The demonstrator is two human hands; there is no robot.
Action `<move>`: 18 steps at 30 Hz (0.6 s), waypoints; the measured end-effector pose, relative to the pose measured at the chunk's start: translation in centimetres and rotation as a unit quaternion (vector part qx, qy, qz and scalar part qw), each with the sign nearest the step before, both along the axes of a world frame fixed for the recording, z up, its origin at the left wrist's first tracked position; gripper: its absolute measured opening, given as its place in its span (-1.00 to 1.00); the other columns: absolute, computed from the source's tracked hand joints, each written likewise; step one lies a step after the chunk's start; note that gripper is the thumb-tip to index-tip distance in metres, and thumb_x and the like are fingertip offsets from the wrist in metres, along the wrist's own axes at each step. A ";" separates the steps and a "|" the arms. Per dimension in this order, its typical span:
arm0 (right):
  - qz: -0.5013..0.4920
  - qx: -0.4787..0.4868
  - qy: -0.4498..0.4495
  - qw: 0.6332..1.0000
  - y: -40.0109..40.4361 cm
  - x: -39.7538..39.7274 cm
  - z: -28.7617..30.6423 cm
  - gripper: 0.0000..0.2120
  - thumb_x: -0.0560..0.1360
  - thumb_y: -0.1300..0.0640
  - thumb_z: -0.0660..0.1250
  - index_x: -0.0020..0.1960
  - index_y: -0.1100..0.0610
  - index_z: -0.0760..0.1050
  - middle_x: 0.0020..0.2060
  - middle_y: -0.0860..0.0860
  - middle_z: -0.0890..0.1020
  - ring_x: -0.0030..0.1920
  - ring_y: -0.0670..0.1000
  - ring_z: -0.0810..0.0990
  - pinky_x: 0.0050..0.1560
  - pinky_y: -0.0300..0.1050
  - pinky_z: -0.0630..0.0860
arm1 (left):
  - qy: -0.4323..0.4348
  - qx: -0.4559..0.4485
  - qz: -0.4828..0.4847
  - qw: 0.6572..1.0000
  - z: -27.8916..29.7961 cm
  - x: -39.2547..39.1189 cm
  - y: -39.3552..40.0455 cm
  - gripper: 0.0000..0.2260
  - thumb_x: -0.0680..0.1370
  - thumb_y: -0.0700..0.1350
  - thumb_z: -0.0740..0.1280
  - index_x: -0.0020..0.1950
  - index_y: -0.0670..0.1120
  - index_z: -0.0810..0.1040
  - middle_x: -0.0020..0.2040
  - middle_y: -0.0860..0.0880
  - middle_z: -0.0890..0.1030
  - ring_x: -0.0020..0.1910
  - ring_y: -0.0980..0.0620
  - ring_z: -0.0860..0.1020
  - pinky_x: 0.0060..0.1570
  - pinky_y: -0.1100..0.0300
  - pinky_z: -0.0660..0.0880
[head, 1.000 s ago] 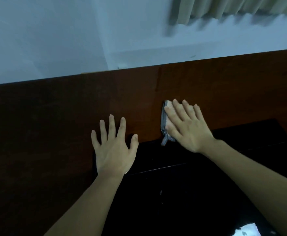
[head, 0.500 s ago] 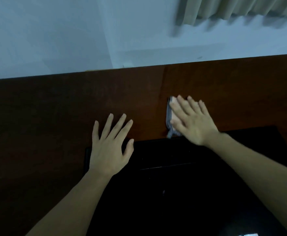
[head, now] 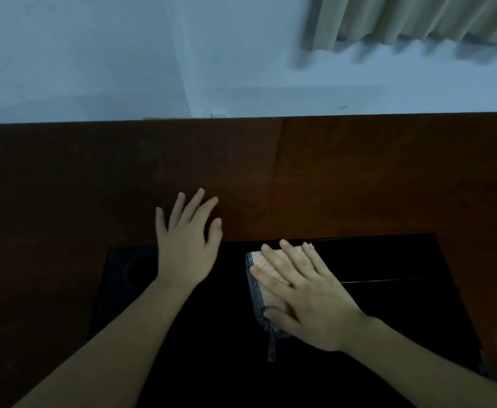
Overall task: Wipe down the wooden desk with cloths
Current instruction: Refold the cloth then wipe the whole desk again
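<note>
Only the head view to go on, looking down at the desk. The right hand (head: pixel 309 298) lies flat on a folded cloth (head: pixel 259 290), fingers straight and slightly spread, pressing it down rather than pinching it. The cloth is pale on top with a dark speckled edge and a little tail hanging toward the person. It sits on the black panel (head: pixel 388 260) set into the near part of the wooden desk (head: pixel 359 178), just below where the black meets the brown wood. I can't tell what that panel actually is, maybe a glossy inlay or a mat; there's a faint round shape at its left end.

The left hand (head: pixel 187 245) holds nothing. Its fingers are spread and straight, palm over the panel's far edge, fingertips reaching onto the brown wood. Looks like it's bracing, though I can't say how hard it presses.

So I'd call this mid-wipe, with the cloth working the dark section. Plenty of brown wood left and right hasn't got a cloth on it. Next move probably calls for keeping that palm flat and sliding the cloth across, without letting the folded edge bunch up.

Behind the desk there's a pale wall (head: pixel 94 54) and a curtain (head: pixel 418 19) hem, blurry.
</note>
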State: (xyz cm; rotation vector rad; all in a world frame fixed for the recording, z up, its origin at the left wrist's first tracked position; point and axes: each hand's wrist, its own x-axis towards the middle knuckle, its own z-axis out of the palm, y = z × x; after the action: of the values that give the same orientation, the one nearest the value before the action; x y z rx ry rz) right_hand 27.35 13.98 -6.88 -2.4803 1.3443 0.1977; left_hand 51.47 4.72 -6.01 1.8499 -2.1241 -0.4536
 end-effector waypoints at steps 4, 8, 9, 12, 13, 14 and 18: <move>-0.083 -0.033 0.028 0.996 -5.3 -1.6 0.2 -0.36 0.62 -0.37 -0.24 0.63 -0.19 -0.27 0.61 -0.05 -0.25 0.62 0.14 -0.25 0.56 0.16 -0.33 | -0.008 0.056 -0.001 0.998 -0.7 -3.8 0.4 -0.54 0.71 0.13 0.02 0.63 0.18 0.15 0.66 0.12 0.03 0.64 0.03 -0.14 0.58 -0.15 -0.25; -0.173 -0.041 0.072 0.981 -12.7 -3.4 -0.3 -0.32 0.56 -0.39 -0.35 0.61 -0.18 -0.33 0.64 -0.03 -0.23 0.62 0.14 -0.26 0.57 0.21 -0.28 | -0.050 0.068 -0.001 0.996 -1.3 -4.3 0.4 -0.53 0.70 0.15 -0.02 0.64 0.19 0.10 0.67 0.13 -0.03 0.64 0.01 -0.16 0.58 -0.15 -0.22; -0.184 -0.034 0.067 0.980 -13.8 -3.4 -0.4 -0.32 0.57 -0.38 -0.33 0.62 -0.17 -0.31 0.64 -0.02 -0.22 0.62 0.15 -0.26 0.57 0.21 -0.29 | -0.049 0.071 0.001 0.996 -1.2 -4.3 0.4 -0.53 0.70 0.15 -0.01 0.64 0.19 0.11 0.67 0.13 -0.02 0.64 0.01 -0.16 0.58 -0.15 -0.22; -0.195 -0.034 0.055 0.979 -14.4 -2.9 -0.3 -0.34 0.61 -0.34 -0.27 0.64 -0.15 -0.28 0.65 0.01 -0.21 0.62 0.18 -0.26 0.57 0.24 -0.30 | -0.046 0.067 0.006 0.997 -1.1 -4.4 0.4 -0.52 0.69 0.14 0.01 0.63 0.20 0.12 0.66 0.13 -0.01 0.64 0.02 -0.15 0.58 -0.14 -0.23; -0.189 -0.034 0.057 0.980 -13.7 -2.7 0.0 -0.35 0.62 -0.33 -0.27 0.64 -0.14 -0.28 0.64 0.02 -0.21 0.62 0.19 -0.27 0.56 0.26 -0.30 | -0.047 0.066 0.006 0.997 -1.0 -4.4 0.4 -0.52 0.69 0.14 0.02 0.63 0.20 0.12 0.66 0.13 0.00 0.64 0.02 -0.15 0.58 -0.14 -0.23; -0.174 -0.031 0.060 0.982 -12.5 -2.4 0.1 -0.36 0.63 -0.32 -0.27 0.64 -0.12 -0.29 0.64 0.03 -0.21 0.62 0.20 -0.26 0.56 0.28 -0.29 | -0.050 0.066 0.007 0.997 -1.0 -4.4 0.4 -0.52 0.69 0.14 0.02 0.63 0.20 0.13 0.66 0.14 0.00 0.64 0.02 -0.15 0.58 -0.14 -0.23; -0.046 -0.031 0.036 0.998 -5.5 -2.3 0.2 -0.35 0.65 -0.32 -0.17 0.66 -0.08 -0.14 0.65 0.06 -0.03 0.63 0.24 -0.05 0.57 0.31 -0.14 | -0.053 0.047 0.011 0.997 -1.3 -4.6 0.6 -0.53 0.69 0.13 0.05 0.63 0.18 0.16 0.66 0.12 0.04 0.65 0.01 -0.11 0.59 -0.14 -0.21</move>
State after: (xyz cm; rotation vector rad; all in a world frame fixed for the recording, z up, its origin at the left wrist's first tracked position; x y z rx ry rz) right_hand 25.09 8.47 -6.65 -2.4764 1.5114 0.2306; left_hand 46.90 5.31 -7.35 1.9888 -2.1819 -0.4670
